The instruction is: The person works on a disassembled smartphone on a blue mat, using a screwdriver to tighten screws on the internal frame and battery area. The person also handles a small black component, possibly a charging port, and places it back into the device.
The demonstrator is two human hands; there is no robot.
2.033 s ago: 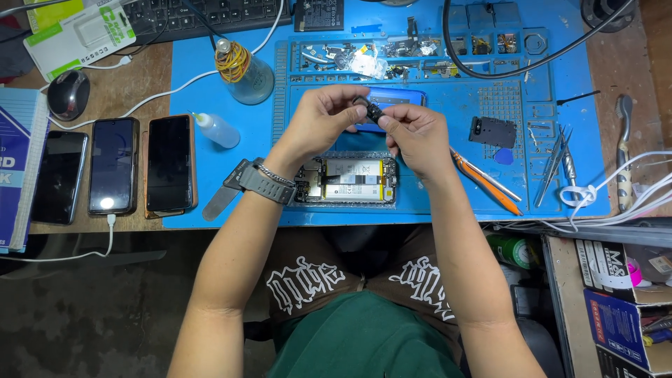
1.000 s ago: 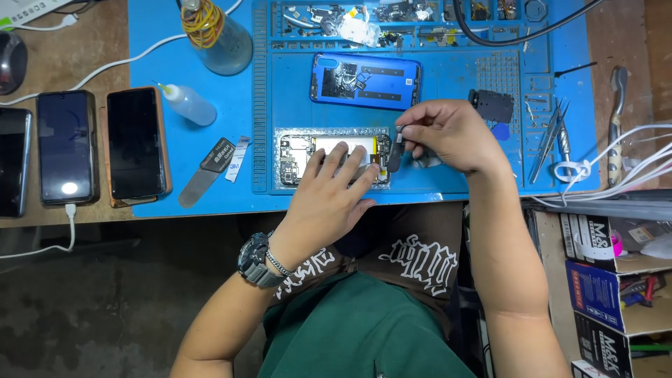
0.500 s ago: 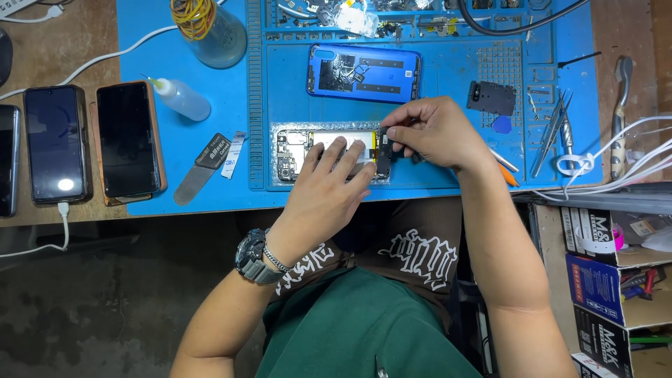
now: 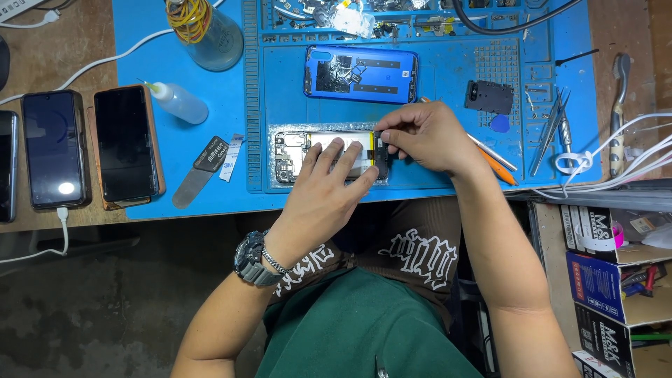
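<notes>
Behind the left hand (image 4: pixel 329 199), a dark wristwatch (image 4: pixel 250 259) and a thin silver chain bracelet (image 4: pixel 275 262) circle the wrist. Both forearms are bare. A green shirt (image 4: pixel 357 329) and dark shorts (image 4: pixel 413 252) with white lettering are worn.

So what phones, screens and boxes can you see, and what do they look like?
Opened phone: under both hands, on the blue mat, insides showing.
Blue back cover: just above it, rectangular.
Dark phone: left, brown case, screen off.
Phone on cable: further left, dim glowing spot.
Printed boxes: lower right, blue, black and white.
</notes>
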